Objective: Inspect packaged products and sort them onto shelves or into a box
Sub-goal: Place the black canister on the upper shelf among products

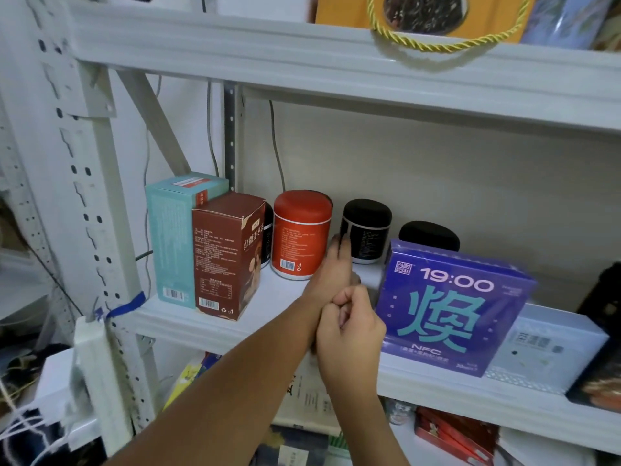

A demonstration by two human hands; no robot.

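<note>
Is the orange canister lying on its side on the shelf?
No, the orange canister stands upright on the shelf, between the brown box and a black canister.

Both hands are meeting out in front, the arms reaching forward.
The left hand (332, 269) is pointing away with straight fingers held together; the right hand (349, 331) is curling into a loose fist, pressing against the left wrist (307, 309).
</note>
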